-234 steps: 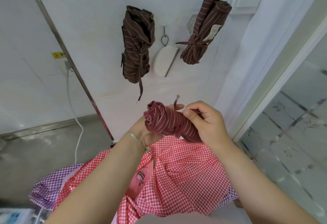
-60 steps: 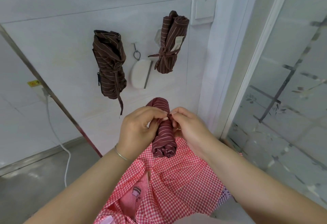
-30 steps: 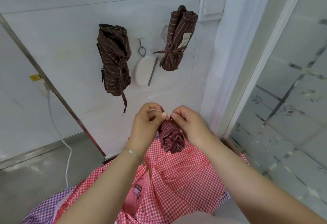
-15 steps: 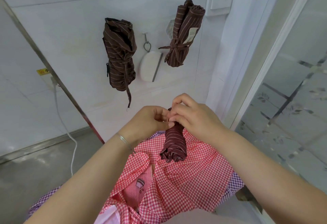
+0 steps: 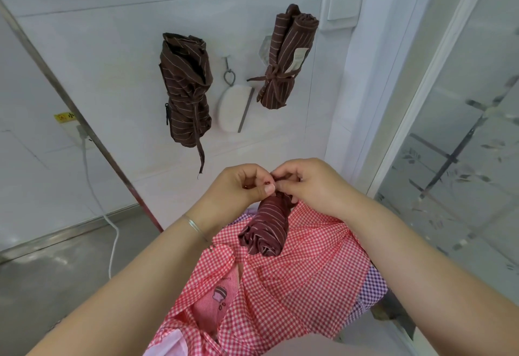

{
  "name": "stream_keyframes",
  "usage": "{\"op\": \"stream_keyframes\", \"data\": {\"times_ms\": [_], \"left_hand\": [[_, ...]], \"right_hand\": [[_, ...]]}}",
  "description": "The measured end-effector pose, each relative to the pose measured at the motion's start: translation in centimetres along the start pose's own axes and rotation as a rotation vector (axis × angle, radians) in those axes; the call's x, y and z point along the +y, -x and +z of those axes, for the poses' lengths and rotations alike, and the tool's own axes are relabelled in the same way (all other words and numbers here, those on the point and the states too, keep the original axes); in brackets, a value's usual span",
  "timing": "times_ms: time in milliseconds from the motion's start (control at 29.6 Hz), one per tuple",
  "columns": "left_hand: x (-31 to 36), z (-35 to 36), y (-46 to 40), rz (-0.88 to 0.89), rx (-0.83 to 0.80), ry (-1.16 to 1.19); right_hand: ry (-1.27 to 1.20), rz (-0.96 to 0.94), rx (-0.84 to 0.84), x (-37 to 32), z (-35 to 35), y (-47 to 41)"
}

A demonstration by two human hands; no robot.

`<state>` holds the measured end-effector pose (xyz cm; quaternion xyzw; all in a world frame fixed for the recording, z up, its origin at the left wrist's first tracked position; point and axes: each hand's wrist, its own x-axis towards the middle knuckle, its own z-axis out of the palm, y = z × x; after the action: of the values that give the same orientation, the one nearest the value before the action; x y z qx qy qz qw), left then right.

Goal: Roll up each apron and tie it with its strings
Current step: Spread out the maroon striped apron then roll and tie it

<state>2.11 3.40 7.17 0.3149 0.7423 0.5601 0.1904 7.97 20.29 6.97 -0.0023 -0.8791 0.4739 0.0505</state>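
Item: maroon striped apron roll point(image 5: 266, 225), held in the air over a red gingham apron point(image 5: 295, 277) that lies at the person's front; what carries the gingham is hidden.

Hands: left hand point(image 5: 238, 187) and right hand point(image 5: 311, 184) meet at the roll's upper end, fingertips pressed together and pinching its string point(image 5: 278, 178). The string is mostly hidden by the fingers; a knot cannot be confirmed.

Hanging on the wall: brown striped roll point(image 5: 185, 88), tied, one string end trailing below; second brown striped roll point(image 5: 286, 57), tied with a bow. A white pad point(image 5: 233, 108) hangs on a hook between them.

Also present: purple gingham cloth point(image 5: 370, 285) under the red one's right edge.

Risk, as judged: only the upper end is held, so the lower end could loosen and unroll. A string pulled unevenly or slipping from the pinch would leave a slack tie.
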Motion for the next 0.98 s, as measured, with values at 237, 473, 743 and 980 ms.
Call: {"op": "stream_keyframes", "data": {"times_ms": [237, 473, 743, 980], "left_hand": [[0.8, -0.9, 0.1, -0.056, -0.09, 0.026], [1.4, -0.8, -0.3, -0.238, 0.114, 0.169], [1.4, -1.3, 0.3, -0.558, -0.053, 0.283], [0.9, -1.5, 1.0, -0.633, -0.188, 0.305]], "right_hand": [[0.136, -0.132, 0.022, -0.6, -0.1, 1.0], [0.246, -0.322, 0.3, 0.6, 1.3, 1.2], [0.819, -0.81, 0.291, 1.2, 0.9, 1.2], [0.792, -1.048, 0.174, 2.3, 0.4, 1.3]]}}
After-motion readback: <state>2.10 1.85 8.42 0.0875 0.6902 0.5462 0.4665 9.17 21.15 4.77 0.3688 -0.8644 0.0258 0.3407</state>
